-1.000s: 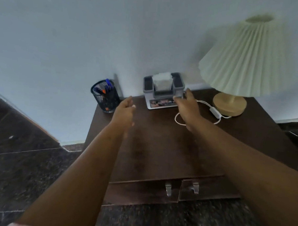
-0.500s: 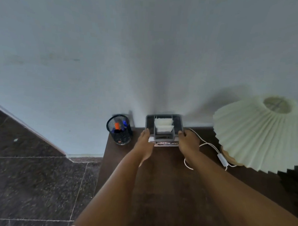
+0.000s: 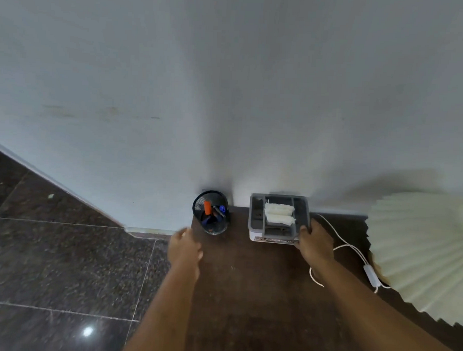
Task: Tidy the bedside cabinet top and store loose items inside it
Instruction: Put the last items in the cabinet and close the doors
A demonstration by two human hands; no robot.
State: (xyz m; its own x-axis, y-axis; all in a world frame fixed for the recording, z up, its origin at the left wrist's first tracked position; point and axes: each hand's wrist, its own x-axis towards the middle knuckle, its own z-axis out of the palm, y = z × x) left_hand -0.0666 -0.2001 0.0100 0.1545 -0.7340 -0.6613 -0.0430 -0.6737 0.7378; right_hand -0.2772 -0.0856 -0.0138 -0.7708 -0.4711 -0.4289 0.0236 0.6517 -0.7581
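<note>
My right arm reaches forward, nearly straight, and my right hand [image 3: 316, 242] grips the front right corner of the grey organiser [image 3: 257, 219], fingers curled over its rim. The organiser stands at the back of the cabinet top [image 3: 251, 295], against the wall, with white tissues [image 3: 279, 213] in its middle slot. My left hand [image 3: 184, 249] hovers over the cabinet's left edge, near the mesh pen cup [image 3: 210, 211] — fingers loosely bent, holding nothing. A white cord [image 3: 350, 247] loops just beside my right wrist.
</note>
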